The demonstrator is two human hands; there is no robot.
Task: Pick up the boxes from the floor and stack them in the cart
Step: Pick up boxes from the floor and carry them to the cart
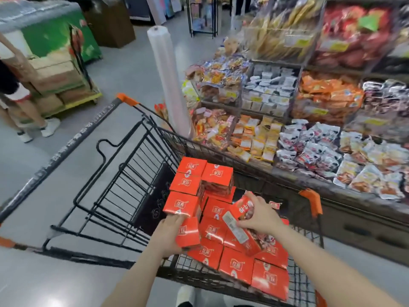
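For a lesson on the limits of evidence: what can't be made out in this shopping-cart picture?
Head view:
- Floor boxes: none visible; the cart and arms hide the floor below.
- Left hand fingers: behind the held box.
- Box lettering: blurred.
- Shelf price tags: too small.
- Bystander: cut off by the left edge.

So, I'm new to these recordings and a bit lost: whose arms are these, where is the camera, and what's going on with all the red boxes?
The camera sits on a person's head, looking down at their own bare arms. They stand over a black wire shopping cart in a shop aisle. Red boxes already lie stacked inside it. The left hand grips one red box at the pile's edge; the right hand holds a tilted box above the others. Snack bins stand to the right.
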